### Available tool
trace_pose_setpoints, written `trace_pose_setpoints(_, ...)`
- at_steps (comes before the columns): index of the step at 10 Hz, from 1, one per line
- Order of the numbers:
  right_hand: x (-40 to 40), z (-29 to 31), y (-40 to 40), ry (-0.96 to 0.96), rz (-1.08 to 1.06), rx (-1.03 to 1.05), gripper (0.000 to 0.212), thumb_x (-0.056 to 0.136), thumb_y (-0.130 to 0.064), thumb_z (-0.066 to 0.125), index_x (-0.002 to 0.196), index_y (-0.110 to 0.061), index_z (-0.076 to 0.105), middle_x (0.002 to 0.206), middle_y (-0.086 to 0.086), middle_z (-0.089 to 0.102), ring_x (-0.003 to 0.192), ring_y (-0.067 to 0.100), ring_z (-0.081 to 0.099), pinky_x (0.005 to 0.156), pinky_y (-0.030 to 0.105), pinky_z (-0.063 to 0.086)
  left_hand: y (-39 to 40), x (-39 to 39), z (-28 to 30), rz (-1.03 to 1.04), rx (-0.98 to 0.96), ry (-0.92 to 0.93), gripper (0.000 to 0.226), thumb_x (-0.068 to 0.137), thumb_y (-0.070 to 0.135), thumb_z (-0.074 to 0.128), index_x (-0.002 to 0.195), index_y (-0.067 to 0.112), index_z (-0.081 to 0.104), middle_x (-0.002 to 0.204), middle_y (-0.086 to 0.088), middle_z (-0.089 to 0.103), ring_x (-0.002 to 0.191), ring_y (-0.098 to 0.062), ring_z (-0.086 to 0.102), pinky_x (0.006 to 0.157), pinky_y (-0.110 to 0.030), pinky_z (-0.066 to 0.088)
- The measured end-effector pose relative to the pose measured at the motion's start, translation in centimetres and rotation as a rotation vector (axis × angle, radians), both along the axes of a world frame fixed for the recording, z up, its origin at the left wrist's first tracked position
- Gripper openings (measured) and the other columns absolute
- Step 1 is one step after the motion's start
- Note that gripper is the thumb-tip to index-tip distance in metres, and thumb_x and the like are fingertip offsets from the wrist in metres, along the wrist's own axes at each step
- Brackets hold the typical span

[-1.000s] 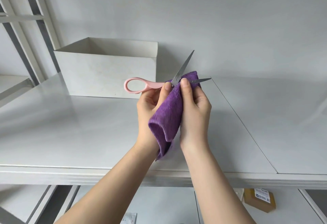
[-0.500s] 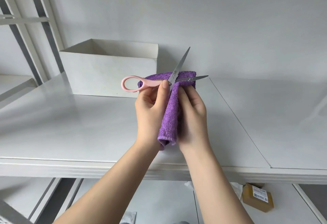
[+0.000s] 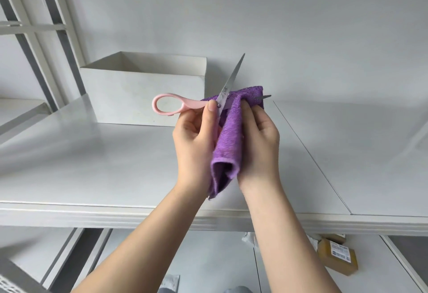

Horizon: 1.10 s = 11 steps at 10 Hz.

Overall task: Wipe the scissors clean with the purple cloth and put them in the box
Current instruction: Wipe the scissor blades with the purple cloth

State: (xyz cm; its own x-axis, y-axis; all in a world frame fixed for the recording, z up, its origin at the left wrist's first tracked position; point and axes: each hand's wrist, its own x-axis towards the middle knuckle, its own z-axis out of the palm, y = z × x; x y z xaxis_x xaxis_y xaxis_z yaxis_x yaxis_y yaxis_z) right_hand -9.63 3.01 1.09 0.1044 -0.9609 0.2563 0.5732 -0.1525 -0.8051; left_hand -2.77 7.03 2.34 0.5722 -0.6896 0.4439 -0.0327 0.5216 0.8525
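two hands hold the work above the white shelf [image 3: 115, 165]: left hand [image 3: 196, 139] pinches the pink-handled scissors [image 3: 178, 105] at the pivot, blades spread; right hand [image 3: 259, 139] curls the purple cloth [image 3: 229, 139] round one blade. behind the scissors, the open white box [image 3: 139, 93]. blade marking unreadable.

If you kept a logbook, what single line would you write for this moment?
step: wiping | left hand: holds scissors, blades open | right hand: presses purple cloth round one blade | box: behind, open
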Motion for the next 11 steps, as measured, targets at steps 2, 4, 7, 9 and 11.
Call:
trace_pose_setpoints(2,-0.4,-0.6,0.3,0.046,0.016,-0.047,0.013,0.088,-0.023,0.063,0.086,-0.012,0.069,0.088,0.010,0.062,0.086,0.021,0.053,0.078,0.037,0.039,0.1,0.5,-0.2,-0.030,0.020,-0.057,0.016,0.094,0.010,0.058,0.101,-0.003,0.065,0.079,0.003,0.062,0.072,-0.004,0.057,0.071,-0.017,0.046)
trace_pose_setpoints(4,-0.5,-0.3,0.6,0.038,0.024,-0.044,0.014,0.086,-0.027,0.063,0.083,-0.015,0.070,0.091,0.013,0.062,0.088,0.024,0.054,0.081,0.041,0.040,0.4,0.5,-0.4,-0.016,0.018,-0.035,0.025,0.095,0.009,0.056,0.101,-0.015,0.061,0.081,-0.007,0.061,0.073,-0.011,0.056,0.068,-0.017,0.046)
trace_pose_setpoints(7,-0.4,-0.3,0.9,0.119,0.012,-0.100,0.013,0.085,-0.028,0.062,0.081,-0.018,0.070,0.084,0.009,0.061,0.082,0.020,0.051,0.073,0.035,0.038,0.4,1.3,-0.7,-0.052,0.032,-0.097,0.013,0.091,0.013,0.061,0.080,0.020,0.064,0.070,0.018,0.066,0.068,0.005,0.060,0.067,-0.013,0.046)
trace_pose_setpoints(9,-0.8,-0.3,0.8,0.069,0.023,-0.041,0.014,0.088,-0.025,0.063,0.088,-0.011,0.066,0.087,0.012,0.058,0.085,0.023,0.050,0.076,0.038,0.037,0.6,1.1,-0.8,-0.051,-0.015,-0.079,0.015,0.093,0.011,0.060,0.095,-0.003,0.066,0.077,0.004,0.064,0.067,0.001,0.058,0.066,-0.013,0.046)
trace_pose_setpoints(11,-0.3,-0.2,1.2,0.085,0.033,-0.094,0.011,0.090,-0.023,0.063,0.086,-0.017,0.071,0.088,0.006,0.066,0.087,0.019,0.056,0.078,0.033,0.044,0.3,2.0,-0.9,-0.053,0.021,-0.147,0.013,0.091,0.016,0.063,0.080,0.023,0.066,0.070,0.019,0.067,0.071,0.002,0.060,0.071,-0.018,0.047)
